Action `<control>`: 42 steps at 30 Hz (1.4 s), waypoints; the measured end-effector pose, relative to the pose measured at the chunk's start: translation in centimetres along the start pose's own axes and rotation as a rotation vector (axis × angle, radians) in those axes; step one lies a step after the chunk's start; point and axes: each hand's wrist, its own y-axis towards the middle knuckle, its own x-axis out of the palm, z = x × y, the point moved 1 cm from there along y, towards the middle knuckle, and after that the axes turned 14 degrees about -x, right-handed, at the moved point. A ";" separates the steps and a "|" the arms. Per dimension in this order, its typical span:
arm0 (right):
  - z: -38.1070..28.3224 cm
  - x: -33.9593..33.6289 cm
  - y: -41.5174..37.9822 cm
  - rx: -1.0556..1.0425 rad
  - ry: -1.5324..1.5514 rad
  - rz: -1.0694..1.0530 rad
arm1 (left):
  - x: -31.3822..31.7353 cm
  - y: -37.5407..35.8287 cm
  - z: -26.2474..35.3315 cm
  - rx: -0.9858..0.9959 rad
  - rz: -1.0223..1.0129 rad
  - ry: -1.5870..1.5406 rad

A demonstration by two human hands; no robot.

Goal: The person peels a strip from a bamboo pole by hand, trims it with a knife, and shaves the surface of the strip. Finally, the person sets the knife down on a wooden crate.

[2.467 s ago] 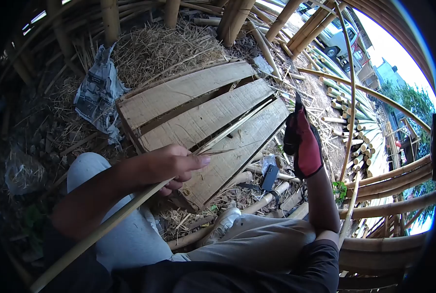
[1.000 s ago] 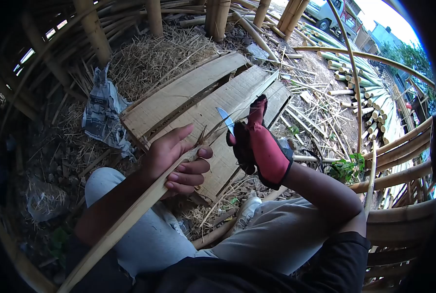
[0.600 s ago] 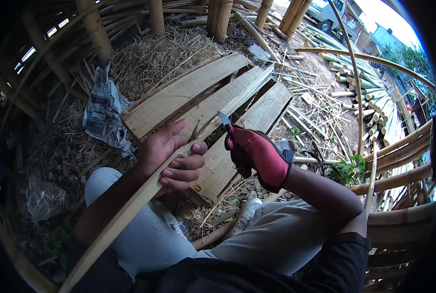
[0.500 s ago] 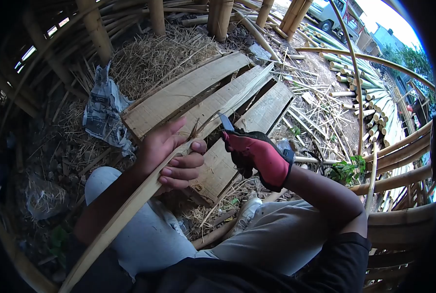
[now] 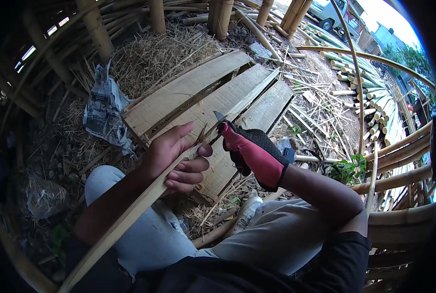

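My bare left hand (image 5: 178, 158) is wrapped round a long pale bamboo strip (image 5: 130, 216). The strip runs from the lower left, along my forearm, up over the wooden planks and has frayed fibres just past my fingers. On my right hand (image 5: 257, 151) is a red and black glove, its fingers closed round a knife. Only the knife's blade (image 5: 219, 116) shows, pointing up and left beside the strip; the handle is hidden in the glove. Under both hands lies a low platform of wooden planks (image 5: 198, 73) with gaps between them.
Crumpled newspaper (image 5: 105, 107) lies left of the planks, near dry straw (image 5: 162, 56). Cut bamboo poles (image 5: 374, 115) are stacked at the right. Upright bamboo posts (image 5: 220, 19) stand behind, and a thin bent pole (image 5: 357, 73) rises at the right.
My gloved right hand has turned, and the blade now tilts more to the left. My left hand and the strip have shifted slightly up and right.
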 end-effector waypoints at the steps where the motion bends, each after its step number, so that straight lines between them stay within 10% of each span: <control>1: -0.1 0.0 0.0 -0.007 -0.001 0.027 | 0.0 0.0 0.0 0.000 0.012 0.015; 34: -2.5 -1.7 -0.5 0.092 -0.190 -0.153 | 1.1 0.8 -1.6 -0.112 0.328 0.341; 42: -3.1 -1.9 -0.9 -0.210 -0.323 -0.314 | 0.7 1.3 -2.3 -0.146 0.344 0.392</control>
